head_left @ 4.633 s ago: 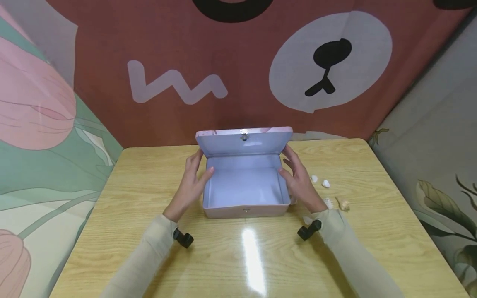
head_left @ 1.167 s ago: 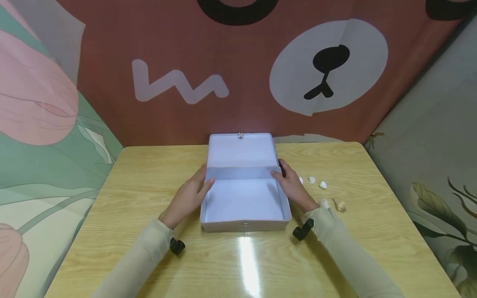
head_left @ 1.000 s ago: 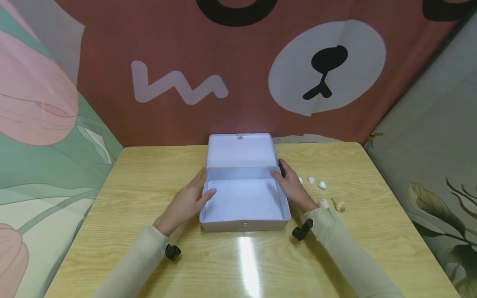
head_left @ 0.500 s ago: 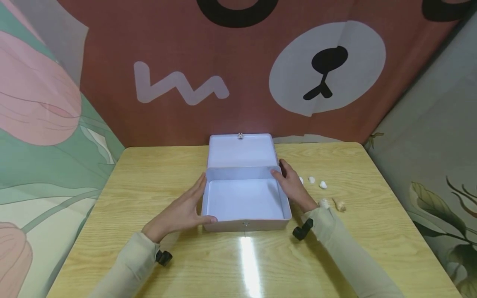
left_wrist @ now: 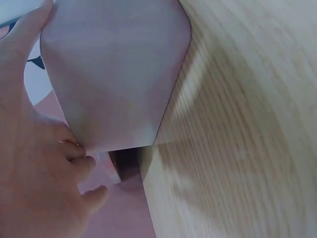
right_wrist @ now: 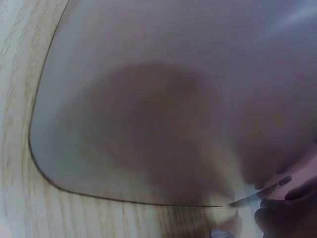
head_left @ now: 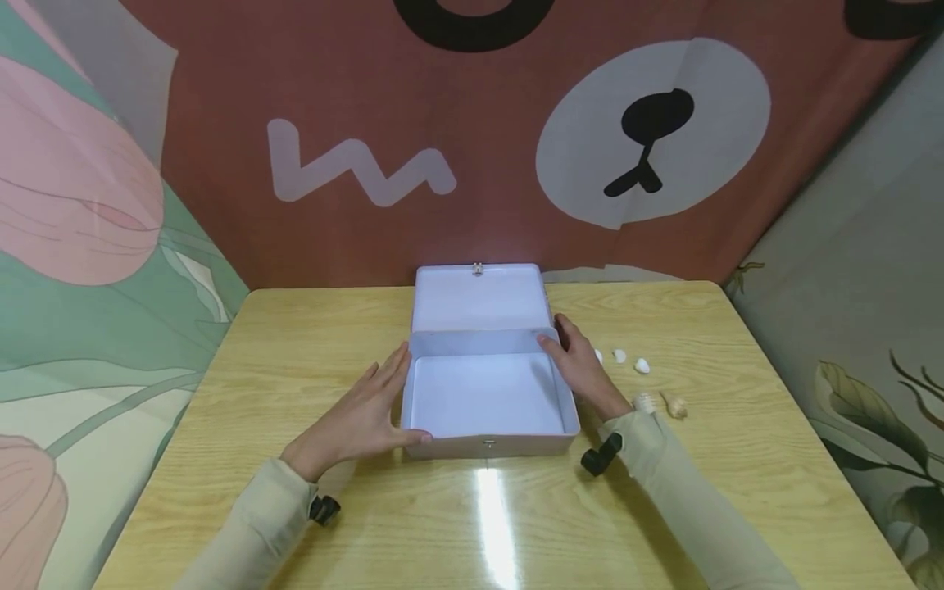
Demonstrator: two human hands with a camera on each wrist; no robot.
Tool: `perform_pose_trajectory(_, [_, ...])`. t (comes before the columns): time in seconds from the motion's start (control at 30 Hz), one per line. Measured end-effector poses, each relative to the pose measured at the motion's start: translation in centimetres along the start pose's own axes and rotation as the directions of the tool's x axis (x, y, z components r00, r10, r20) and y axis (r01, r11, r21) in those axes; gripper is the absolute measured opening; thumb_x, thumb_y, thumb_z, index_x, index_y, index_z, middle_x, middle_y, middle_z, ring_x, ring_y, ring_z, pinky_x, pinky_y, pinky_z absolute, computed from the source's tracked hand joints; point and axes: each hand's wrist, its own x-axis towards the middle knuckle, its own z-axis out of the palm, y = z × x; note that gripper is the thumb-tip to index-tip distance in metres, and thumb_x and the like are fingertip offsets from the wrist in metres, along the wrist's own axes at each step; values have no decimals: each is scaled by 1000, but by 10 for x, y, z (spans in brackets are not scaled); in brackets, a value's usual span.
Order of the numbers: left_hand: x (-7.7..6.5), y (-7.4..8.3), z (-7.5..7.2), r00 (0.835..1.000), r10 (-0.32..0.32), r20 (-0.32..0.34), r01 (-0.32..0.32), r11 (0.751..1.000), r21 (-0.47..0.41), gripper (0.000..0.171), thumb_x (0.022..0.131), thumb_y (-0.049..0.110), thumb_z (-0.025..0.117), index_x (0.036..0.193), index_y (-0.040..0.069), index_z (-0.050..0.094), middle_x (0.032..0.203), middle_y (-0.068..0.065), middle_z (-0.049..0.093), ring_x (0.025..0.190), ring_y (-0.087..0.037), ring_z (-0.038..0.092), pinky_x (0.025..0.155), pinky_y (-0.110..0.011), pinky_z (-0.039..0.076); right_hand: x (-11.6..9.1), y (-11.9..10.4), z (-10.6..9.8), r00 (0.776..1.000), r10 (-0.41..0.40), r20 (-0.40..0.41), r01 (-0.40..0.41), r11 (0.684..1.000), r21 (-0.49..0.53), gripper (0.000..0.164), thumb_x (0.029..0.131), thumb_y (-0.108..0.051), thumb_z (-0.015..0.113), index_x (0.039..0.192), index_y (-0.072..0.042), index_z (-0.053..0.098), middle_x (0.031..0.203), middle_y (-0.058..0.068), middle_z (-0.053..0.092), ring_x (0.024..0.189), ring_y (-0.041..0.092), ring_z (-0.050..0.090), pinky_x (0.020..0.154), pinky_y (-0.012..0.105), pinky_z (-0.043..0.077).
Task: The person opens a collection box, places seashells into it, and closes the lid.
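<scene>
A hinged tin box (head_left: 490,447), pinkish outside and pale lavender inside, stands on the table with its lid (head_left: 483,299) tipped back; nothing lies inside. My left hand (head_left: 357,426) spans its left end, thumb on the front corner and fingertips at the rear corner. In the left wrist view, the other fingers (left_wrist: 94,198) are loosely bent beside the box's end wall (left_wrist: 116,74). My right hand (head_left: 583,373) grips the right wall near the back, thumb over the rim, fingers outside. The right wrist view is mostly filled by the box's side (right_wrist: 148,124).
Small white shells (head_left: 642,365) lie right of the box. Nearer the right sleeve are a ribbed shell (head_left: 645,401) and a tan spiral shell (head_left: 675,405). A patterned cloth (head_left: 354,246) hangs right behind the wooden table (head_left: 295,328).
The lid has swung further back, and the box sits nearer to me than several seconds ago. My left thumb has moved from the left rim to the front corner; the right hand now stays still.
</scene>
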Motion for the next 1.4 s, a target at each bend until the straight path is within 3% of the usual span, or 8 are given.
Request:
perform_pose_trajectory(0.2, [4, 1, 1, 1000, 2, 7, -3, 1000, 22, 134, 84, 83, 69, 170, -2, 10, 181, -13, -2, 169, -35, 13, 137, -61, 14, -12, -1, -14, 999, -19, -33, 19, 1000, -4, 79, 113, -45, 47, 173, -9, 10, 179, 17, 21, 165, 41, 22, 136, 56, 25])
perform_pose_trajectory(0.43, [0, -1, 1, 1000, -3, 10, 3, 1000, 17, 136, 83, 84, 69, 170, 0, 9, 182, -11, -3, 169, -33, 10, 137, -62, 14, -30, 22, -58, 989, -146, -30, 145, 988, -50, 61, 116, -24, 44, 169, -4, 24, 173, 25, 33, 161, 47, 31, 132, 62, 30])
perform_pose_trajectory(0.57, [-3, -1, -1, 1000, -11, 9, 11, 1000, 13, 135, 83, 83, 69, 170, 0, 9, 182, -12, -3, 169, -33, 10, 137, -61, 14, -35, 36, -87, 982, -179, -55, 167, 970, -175, 53, 114, -16, 47, 163, 0, 37, 165, 28, 44, 155, 52, 38, 125, 68, 36])
perform_pose_trajectory(0.7, [-1, -1, -3, 1000, -7, 3, 7, 1000, 13, 135, 83, 82, 70, 170, 0, 10, 182, -13, -2, 169, -33, 11, 138, -61, 14, -38, 49, -109, 979, -172, -106, 129, 936, -327, 49, 113, -20, 50, 157, 2, 47, 157, 29, 49, 142, 56, 48, 113, 72, 45])
perform_pose_trajectory(0.83, [1, 0, -1, 1000, 2, 2, -2, 1000, 10, 135, 83, 82, 71, 170, -1, 11, 182, -14, 0, 169, -34, 13, 137, -61, 14, -43, 61, -126, 987, -125, -100, 69, 895, -441, 50, 112, -26, 52, 150, 6, 54, 147, 33, 53, 130, 56, 58, 104, 70, 52])
perform_pose_trajectory(1.03, [-1, 1, 3, 1000, -6, 24, 6, 1000, 1, 135, 82, 85, 68, 170, 0, 10, 182, -10, -4, 169, -32, 12, 138, -59, 15, -56, 67, -149, 999, 35, -23, -42, 825, -564, 54, 111, -33, 55, 137, 14, 60, 133, 38, 64, 115, 51, 66, 94, 66, 56])
perform_pose_trajectory(1.23, [0, 0, 4, 1000, -5, 18, 5, 1000, 2, 135, 83, 85, 68, 170, 0, 9, 182, -10, -6, 168, -34, 13, 137, -59, 16, -73, 63, -169, 962, 259, 91, -156, 789, -594, 66, 108, -49, 56, 130, 12, 58, 125, 33, 67, 108, 42, 68, 83, 54, 58])
perform_pose_trajectory(1.4, [0, 0, 3, 1000, -10, 22, 10, 1000, 2, 136, 82, 86, 67, 170, 1, 9, 181, -9, -6, 168, -34, 14, 137, -58, 16, -80, 63, -170, 943, 308, 127, -172, 776, -606, 59, 105, -44, 65, 126, 10, 55, 114, 25, 68, 99, 35, 65, 79, 45, 57])
